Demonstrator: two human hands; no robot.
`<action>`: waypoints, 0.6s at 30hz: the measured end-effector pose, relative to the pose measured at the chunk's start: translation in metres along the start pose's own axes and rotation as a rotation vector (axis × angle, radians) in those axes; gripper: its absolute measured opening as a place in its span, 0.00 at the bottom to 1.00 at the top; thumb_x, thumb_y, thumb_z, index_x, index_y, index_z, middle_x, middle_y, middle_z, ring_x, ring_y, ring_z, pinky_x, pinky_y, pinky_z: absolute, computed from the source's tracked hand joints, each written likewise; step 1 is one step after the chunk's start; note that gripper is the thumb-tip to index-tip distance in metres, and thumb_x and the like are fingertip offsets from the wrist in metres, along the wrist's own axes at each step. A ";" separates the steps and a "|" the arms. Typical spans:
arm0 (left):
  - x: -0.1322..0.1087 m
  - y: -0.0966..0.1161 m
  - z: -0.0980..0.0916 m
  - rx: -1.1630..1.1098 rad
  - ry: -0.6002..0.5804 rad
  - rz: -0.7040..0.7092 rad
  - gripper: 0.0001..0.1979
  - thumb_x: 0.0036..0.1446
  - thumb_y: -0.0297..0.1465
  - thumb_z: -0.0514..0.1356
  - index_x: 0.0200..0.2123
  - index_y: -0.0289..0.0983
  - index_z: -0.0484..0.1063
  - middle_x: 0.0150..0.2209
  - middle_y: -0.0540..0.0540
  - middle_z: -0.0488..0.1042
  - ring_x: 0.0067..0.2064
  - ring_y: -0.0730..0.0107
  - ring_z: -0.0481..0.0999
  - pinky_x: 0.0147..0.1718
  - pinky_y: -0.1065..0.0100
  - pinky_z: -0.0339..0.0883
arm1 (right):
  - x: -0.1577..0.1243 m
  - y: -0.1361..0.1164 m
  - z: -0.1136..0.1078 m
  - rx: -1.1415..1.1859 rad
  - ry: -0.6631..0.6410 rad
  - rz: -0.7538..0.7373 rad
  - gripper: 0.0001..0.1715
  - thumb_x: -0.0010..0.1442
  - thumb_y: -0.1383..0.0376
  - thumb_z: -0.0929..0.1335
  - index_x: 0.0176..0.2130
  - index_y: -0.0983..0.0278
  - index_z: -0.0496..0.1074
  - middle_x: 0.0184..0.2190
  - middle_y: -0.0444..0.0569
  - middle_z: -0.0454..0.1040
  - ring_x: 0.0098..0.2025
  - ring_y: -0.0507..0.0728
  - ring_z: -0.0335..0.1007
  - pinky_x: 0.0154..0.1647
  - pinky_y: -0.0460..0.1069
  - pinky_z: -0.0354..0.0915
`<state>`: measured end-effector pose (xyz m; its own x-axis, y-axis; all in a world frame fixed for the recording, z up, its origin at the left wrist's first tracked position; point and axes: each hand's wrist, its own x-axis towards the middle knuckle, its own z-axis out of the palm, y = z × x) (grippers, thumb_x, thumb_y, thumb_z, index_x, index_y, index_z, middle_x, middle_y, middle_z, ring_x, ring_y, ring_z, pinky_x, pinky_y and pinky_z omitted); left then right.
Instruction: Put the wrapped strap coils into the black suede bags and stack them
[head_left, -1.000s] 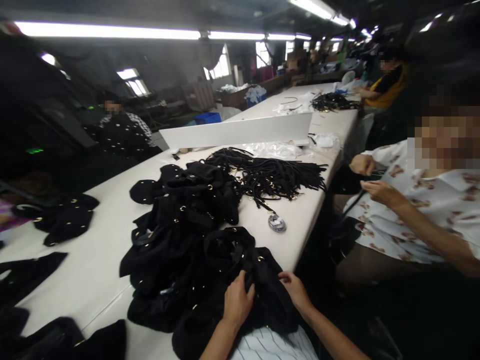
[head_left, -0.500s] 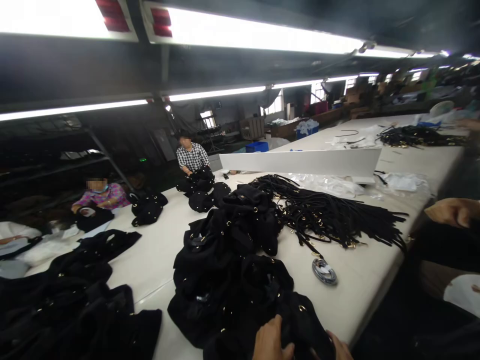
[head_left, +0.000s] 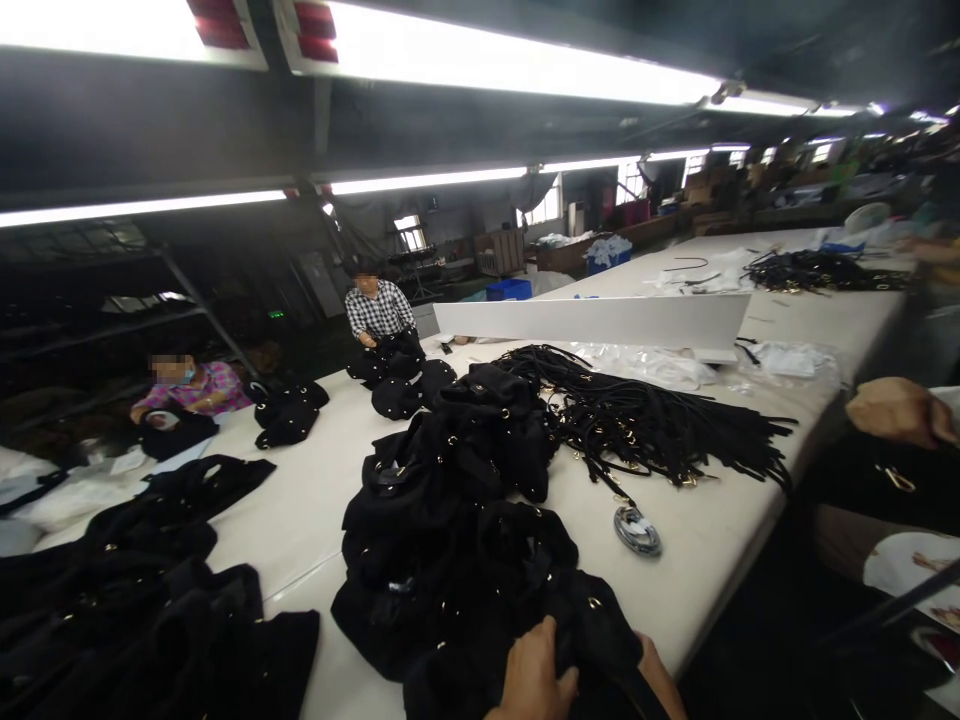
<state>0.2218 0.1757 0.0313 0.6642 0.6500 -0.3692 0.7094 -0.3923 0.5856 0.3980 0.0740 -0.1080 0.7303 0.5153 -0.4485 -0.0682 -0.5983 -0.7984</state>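
A black fabric bag (head_left: 600,620) with a gold ring is at the near edge of a heap. My left hand (head_left: 534,672) grips its near side, thumb toward the right. Around its right side reaches my right hand (head_left: 658,678); its fingers are partly hidden behind the dark cloth. Beyond and left of my hands, more black bags (head_left: 435,530) with gold rings and studs lie piled on the white table (head_left: 322,540).
Black straps (head_left: 675,420) with gold clips lie across the table, near a coiled grey cord (head_left: 637,530). Another black pile (head_left: 150,620) is at left. A white board (head_left: 585,320) stands behind. Two co-workers sit across; another person's hand (head_left: 900,410) is at right.
The held bag has shifted slightly up and left in view, and more of my right wrist shows. At right, the other person's hand has moved and a gold clip now shows below it.
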 end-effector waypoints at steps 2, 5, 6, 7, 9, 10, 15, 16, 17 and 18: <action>-0.001 0.000 -0.002 -0.006 0.017 0.027 0.26 0.51 0.32 0.60 0.55 0.40 0.67 0.51 0.40 0.76 0.53 0.51 0.74 0.55 0.56 0.65 | -0.006 -0.005 -0.005 0.005 -0.031 -0.002 0.29 0.34 0.47 0.71 0.36 0.56 0.69 0.34 0.58 0.80 0.48 0.74 0.76 0.45 0.59 0.71; -0.004 0.003 -0.004 -0.013 0.037 0.051 0.21 0.52 0.31 0.58 0.52 0.42 0.69 0.48 0.43 0.77 0.51 0.55 0.75 0.51 0.60 0.66 | -0.020 -0.015 -0.012 0.026 -0.044 -0.006 0.26 0.38 0.48 0.70 0.34 0.59 0.70 0.32 0.56 0.80 0.48 0.74 0.76 0.44 0.57 0.71; -0.005 0.004 -0.004 -0.014 0.041 0.054 0.19 0.53 0.30 0.58 0.50 0.42 0.69 0.47 0.43 0.78 0.50 0.56 0.76 0.50 0.61 0.67 | -0.023 -0.019 -0.014 0.032 -0.038 -0.006 0.24 0.39 0.48 0.70 0.33 0.60 0.70 0.32 0.56 0.80 0.47 0.73 0.77 0.43 0.56 0.71; -0.006 0.005 -0.003 -0.016 0.047 0.059 0.17 0.54 0.30 0.57 0.48 0.42 0.70 0.45 0.44 0.78 0.48 0.57 0.76 0.49 0.61 0.67 | -0.026 -0.022 -0.015 0.040 -0.038 0.000 0.23 0.39 0.49 0.70 0.32 0.60 0.70 0.31 0.55 0.80 0.47 0.72 0.77 0.43 0.56 0.71; -0.009 0.008 -0.003 -0.021 0.063 0.072 0.13 0.55 0.30 0.56 0.45 0.41 0.71 0.41 0.44 0.78 0.45 0.58 0.77 0.46 0.62 0.67 | -0.031 -0.029 -0.016 0.077 -0.037 0.025 0.20 0.37 0.52 0.71 0.30 0.60 0.70 0.29 0.53 0.80 0.44 0.72 0.78 0.41 0.55 0.71; -0.010 0.010 -0.004 -0.027 0.073 0.080 0.12 0.56 0.30 0.56 0.43 0.41 0.71 0.40 0.45 0.78 0.44 0.59 0.78 0.45 0.63 0.67 | -0.033 -0.032 -0.017 0.112 -0.033 0.033 0.19 0.36 0.53 0.71 0.29 0.60 0.70 0.28 0.53 0.80 0.43 0.71 0.78 0.40 0.54 0.72; -0.015 0.026 -0.013 -0.075 0.106 0.133 0.09 0.57 0.29 0.54 0.40 0.42 0.72 0.38 0.47 0.78 0.41 0.63 0.78 0.42 0.66 0.67 | -0.044 -0.043 -0.031 0.352 0.044 0.005 0.22 0.33 0.55 0.71 0.31 0.62 0.72 0.29 0.55 0.80 0.39 0.69 0.78 0.38 0.54 0.73; -0.016 0.032 -0.018 -0.087 0.115 0.153 0.09 0.57 0.28 0.55 0.40 0.42 0.72 0.38 0.48 0.79 0.41 0.64 0.78 0.42 0.67 0.68 | -0.045 -0.045 -0.036 0.379 0.053 -0.004 0.24 0.33 0.54 0.71 0.32 0.63 0.72 0.29 0.56 0.80 0.39 0.70 0.78 0.38 0.55 0.74; -0.017 0.038 -0.023 -0.104 0.132 0.183 0.10 0.56 0.28 0.55 0.40 0.42 0.72 0.38 0.48 0.79 0.41 0.64 0.78 0.42 0.67 0.68 | -0.047 -0.048 -0.041 0.392 0.055 -0.015 0.26 0.34 0.53 0.72 0.33 0.64 0.73 0.30 0.57 0.80 0.39 0.70 0.78 0.37 0.55 0.74; -0.018 0.045 -0.029 -0.124 0.156 0.223 0.10 0.56 0.28 0.56 0.41 0.42 0.72 0.38 0.48 0.79 0.41 0.65 0.78 0.42 0.67 0.68 | -0.049 -0.050 -0.047 0.391 0.055 -0.027 0.28 0.35 0.51 0.72 0.35 0.65 0.74 0.31 0.58 0.80 0.39 0.70 0.78 0.37 0.55 0.74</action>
<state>0.2349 0.1653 0.0856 0.7495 0.6525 -0.1117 0.5092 -0.4603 0.7272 0.3974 0.0505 -0.0272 0.7699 0.4877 -0.4115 -0.2946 -0.3005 -0.9072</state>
